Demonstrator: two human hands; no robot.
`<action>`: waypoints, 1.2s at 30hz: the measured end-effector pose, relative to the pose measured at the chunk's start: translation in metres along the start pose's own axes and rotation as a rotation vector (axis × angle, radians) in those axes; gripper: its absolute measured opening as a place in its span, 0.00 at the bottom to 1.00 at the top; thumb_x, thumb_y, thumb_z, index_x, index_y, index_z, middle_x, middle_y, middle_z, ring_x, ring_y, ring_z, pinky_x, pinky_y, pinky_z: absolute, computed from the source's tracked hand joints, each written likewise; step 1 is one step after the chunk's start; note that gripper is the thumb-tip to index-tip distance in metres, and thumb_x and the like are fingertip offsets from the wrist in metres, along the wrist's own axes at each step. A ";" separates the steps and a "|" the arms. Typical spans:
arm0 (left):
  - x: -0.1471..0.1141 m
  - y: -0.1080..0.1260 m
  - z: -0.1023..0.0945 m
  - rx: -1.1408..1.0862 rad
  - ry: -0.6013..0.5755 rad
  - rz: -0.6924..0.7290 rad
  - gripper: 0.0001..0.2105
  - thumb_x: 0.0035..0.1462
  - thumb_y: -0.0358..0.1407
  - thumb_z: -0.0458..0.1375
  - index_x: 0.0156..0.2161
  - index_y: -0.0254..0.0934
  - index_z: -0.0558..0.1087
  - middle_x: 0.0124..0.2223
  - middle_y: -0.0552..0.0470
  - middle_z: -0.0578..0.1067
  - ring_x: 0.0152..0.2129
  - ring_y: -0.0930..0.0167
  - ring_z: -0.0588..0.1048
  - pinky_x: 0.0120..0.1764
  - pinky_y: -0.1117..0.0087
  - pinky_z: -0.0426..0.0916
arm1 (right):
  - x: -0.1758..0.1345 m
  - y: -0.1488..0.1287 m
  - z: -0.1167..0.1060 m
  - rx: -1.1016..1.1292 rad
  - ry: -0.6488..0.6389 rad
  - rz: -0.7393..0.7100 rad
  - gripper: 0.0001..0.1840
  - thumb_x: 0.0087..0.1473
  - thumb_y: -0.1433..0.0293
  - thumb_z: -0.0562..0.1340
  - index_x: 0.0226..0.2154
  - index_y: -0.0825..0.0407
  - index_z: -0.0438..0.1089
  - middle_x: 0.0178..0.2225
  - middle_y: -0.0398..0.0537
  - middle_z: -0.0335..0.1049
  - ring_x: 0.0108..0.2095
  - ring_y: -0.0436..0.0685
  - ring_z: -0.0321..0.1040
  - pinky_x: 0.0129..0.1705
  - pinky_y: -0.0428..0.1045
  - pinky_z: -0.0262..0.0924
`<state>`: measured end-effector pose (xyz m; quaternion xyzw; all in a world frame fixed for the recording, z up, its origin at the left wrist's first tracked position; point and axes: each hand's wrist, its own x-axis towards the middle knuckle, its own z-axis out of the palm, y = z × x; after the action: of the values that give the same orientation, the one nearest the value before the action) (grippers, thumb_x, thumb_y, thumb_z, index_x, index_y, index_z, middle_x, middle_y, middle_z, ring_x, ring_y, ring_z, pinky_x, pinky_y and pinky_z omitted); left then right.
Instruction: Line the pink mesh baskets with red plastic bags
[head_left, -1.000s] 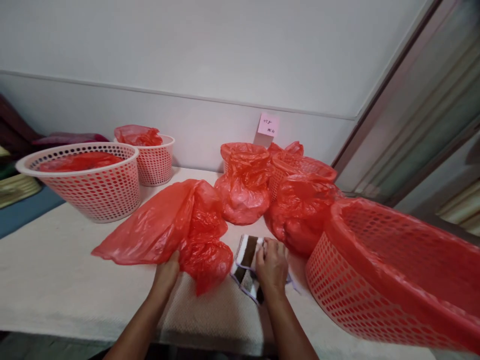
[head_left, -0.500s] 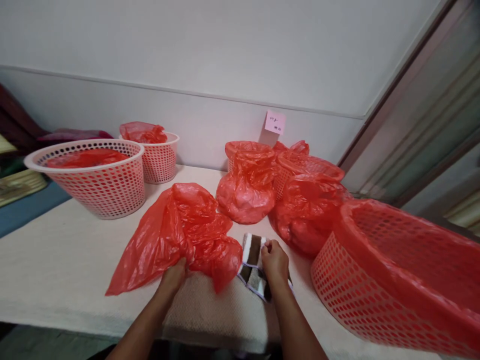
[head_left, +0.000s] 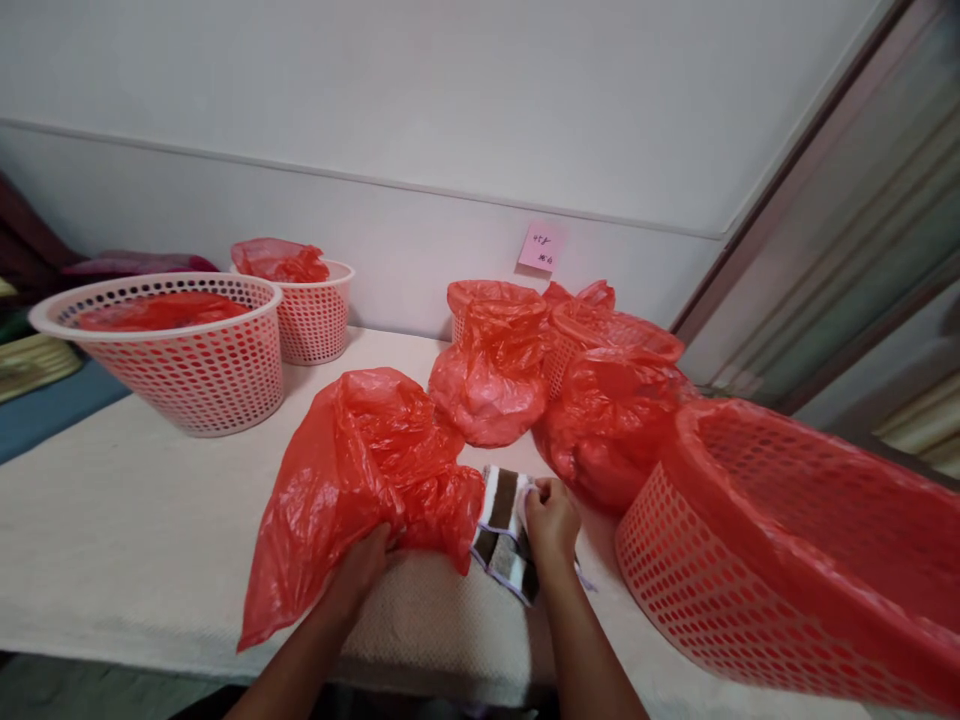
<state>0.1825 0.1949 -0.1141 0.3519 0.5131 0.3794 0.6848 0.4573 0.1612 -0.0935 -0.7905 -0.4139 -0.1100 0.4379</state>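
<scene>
A loose red plastic bag lies crumpled on the table before me. My left hand grips its near edge, with most of the fingers hidden by the film. Just right of the bag is a striped cloth in white, brown and grey with purple-edged stitching, folded over on itself. My right hand is closed on the cloth's right side, pinching it between thumb and fingers. The cloth's left edge touches the bag.
Two pink perforated baskets with red bags inside stand at the left. Filled red bags sit at the back centre. A large basket lined in red stands close on the right. A pink note is on the wall.
My left hand has moved slightly right and further under the bag's edge. The bag's left corner has swung right and toward me. My right hand stays on the cloth.
</scene>
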 end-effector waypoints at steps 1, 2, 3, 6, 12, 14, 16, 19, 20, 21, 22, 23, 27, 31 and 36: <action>0.001 0.001 0.000 -0.009 0.015 -0.013 0.11 0.56 0.38 0.55 0.40 0.34 0.73 0.49 0.39 0.77 0.44 0.63 0.76 0.44 0.63 0.73 | 0.001 0.002 0.001 -0.001 0.011 0.009 0.10 0.49 0.66 0.53 0.28 0.52 0.68 0.26 0.52 0.69 0.28 0.60 0.63 0.33 0.53 0.58; 0.001 0.003 0.000 -0.020 0.029 -0.026 0.11 0.57 0.38 0.54 0.41 0.34 0.73 0.50 0.39 0.76 0.44 0.63 0.76 0.43 0.62 0.73 | 0.002 0.004 0.001 0.000 0.026 0.014 0.10 0.49 0.66 0.53 0.28 0.52 0.67 0.26 0.52 0.69 0.28 0.60 0.64 0.34 0.53 0.58; 0.002 0.004 0.000 -0.027 0.042 -0.039 0.12 0.57 0.38 0.54 0.42 0.34 0.73 0.50 0.39 0.76 0.44 0.63 0.76 0.43 0.62 0.72 | 0.003 0.004 -0.001 0.002 0.043 0.015 0.10 0.49 0.66 0.53 0.28 0.52 0.67 0.27 0.53 0.70 0.29 0.60 0.64 0.35 0.54 0.58; 0.002 0.007 0.002 -0.034 0.057 -0.069 0.12 0.58 0.37 0.54 0.45 0.34 0.73 0.51 0.38 0.75 0.43 0.63 0.76 0.41 0.63 0.72 | 0.004 0.001 -0.009 0.019 0.087 -0.009 0.11 0.52 0.66 0.52 0.30 0.52 0.68 0.32 0.55 0.71 0.34 0.62 0.65 0.40 0.55 0.60; -0.010 0.010 0.004 -0.055 0.017 -0.090 0.13 0.61 0.37 0.52 0.46 0.33 0.71 0.51 0.38 0.74 0.42 0.64 0.76 0.39 0.65 0.72 | 0.001 -0.005 -0.015 0.079 0.131 -0.028 0.11 0.55 0.65 0.53 0.34 0.53 0.68 0.34 0.55 0.72 0.34 0.59 0.68 0.39 0.52 0.62; -0.015 0.012 0.005 -0.059 0.008 -0.094 0.13 0.62 0.38 0.50 0.46 0.34 0.69 0.54 0.38 0.72 0.43 0.65 0.75 0.42 0.65 0.72 | 0.000 -0.005 -0.012 0.089 0.123 -0.034 0.11 0.55 0.65 0.54 0.34 0.54 0.68 0.33 0.55 0.72 0.35 0.60 0.68 0.40 0.53 0.62; -0.022 0.014 0.007 -0.039 -0.015 -0.102 0.13 0.61 0.39 0.52 0.47 0.35 0.68 0.56 0.38 0.71 0.44 0.65 0.75 0.43 0.64 0.73 | 0.000 -0.006 -0.009 0.095 0.106 -0.054 0.13 0.55 0.66 0.53 0.36 0.55 0.69 0.35 0.57 0.73 0.37 0.62 0.68 0.41 0.54 0.63; -0.038 0.016 0.011 0.047 -0.097 -0.117 0.17 0.52 0.43 0.63 0.44 0.36 0.71 0.50 0.39 0.75 0.40 0.61 0.77 0.37 0.63 0.74 | 0.000 -0.010 -0.008 0.104 0.080 -0.087 0.15 0.56 0.68 0.51 0.39 0.56 0.70 0.39 0.59 0.72 0.40 0.62 0.68 0.44 0.56 0.62; -0.045 0.017 0.011 0.091 -0.129 -0.111 0.19 0.47 0.43 0.66 0.43 0.36 0.73 0.46 0.41 0.77 0.37 0.61 0.78 0.34 0.65 0.73 | -0.001 -0.012 -0.009 0.109 0.072 -0.095 0.15 0.57 0.68 0.51 0.40 0.56 0.70 0.39 0.59 0.72 0.41 0.62 0.67 0.45 0.56 0.62; -0.054 0.019 0.011 0.152 -0.170 -0.093 0.20 0.44 0.42 0.68 0.42 0.35 0.74 0.42 0.42 0.78 0.33 0.63 0.78 0.31 0.67 0.72 | -0.002 -0.014 -0.009 0.115 0.061 -0.103 0.15 0.58 0.68 0.51 0.40 0.56 0.70 0.39 0.58 0.72 0.41 0.62 0.67 0.45 0.56 0.62; -0.063 0.021 0.010 0.224 -0.236 -0.064 0.20 0.43 0.41 0.68 0.41 0.35 0.75 0.39 0.44 0.78 0.30 0.64 0.78 0.29 0.68 0.71 | -0.004 -0.016 -0.010 0.122 0.047 -0.113 0.15 0.58 0.68 0.51 0.40 0.56 0.70 0.38 0.58 0.72 0.41 0.62 0.67 0.45 0.56 0.62; -0.072 0.025 0.006 0.295 -0.312 -0.010 0.19 0.44 0.40 0.68 0.41 0.36 0.75 0.37 0.46 0.78 0.26 0.66 0.77 0.27 0.68 0.70 | -0.006 -0.019 -0.009 0.131 0.028 -0.126 0.14 0.58 0.68 0.51 0.39 0.55 0.70 0.37 0.56 0.72 0.40 0.61 0.67 0.45 0.56 0.62; -0.096 0.050 -0.019 0.356 -0.083 0.640 0.10 0.54 0.43 0.61 0.39 0.42 0.74 0.29 0.53 0.77 0.24 0.68 0.76 0.31 0.67 0.73 | -0.019 -0.035 0.001 0.169 -0.097 -0.203 0.13 0.59 0.69 0.52 0.39 0.52 0.70 0.35 0.50 0.71 0.37 0.57 0.67 0.42 0.52 0.63; -0.073 0.076 -0.043 0.538 0.593 1.137 0.15 0.61 0.42 0.54 0.52 0.41 0.69 0.49 0.47 0.73 0.50 0.63 0.71 0.58 0.56 0.63 | -0.031 -0.052 0.017 0.178 -0.291 -0.252 0.21 0.56 0.68 0.57 0.52 0.56 0.66 0.47 0.58 0.69 0.50 0.62 0.64 0.54 0.58 0.60; -0.015 0.068 -0.052 0.917 0.460 0.783 0.37 0.58 0.51 0.53 0.65 0.25 0.55 0.63 0.30 0.61 0.63 0.53 0.58 0.63 0.51 0.54 | -0.046 -0.068 0.032 0.110 -0.551 -0.156 0.33 0.49 0.71 0.62 0.58 0.55 0.61 0.55 0.63 0.65 0.57 0.68 0.61 0.59 0.60 0.54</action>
<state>0.1183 0.2181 -0.0595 0.6795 0.5905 0.4093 0.1485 0.3710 0.1795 -0.0959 -0.7313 -0.5821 0.0982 0.3415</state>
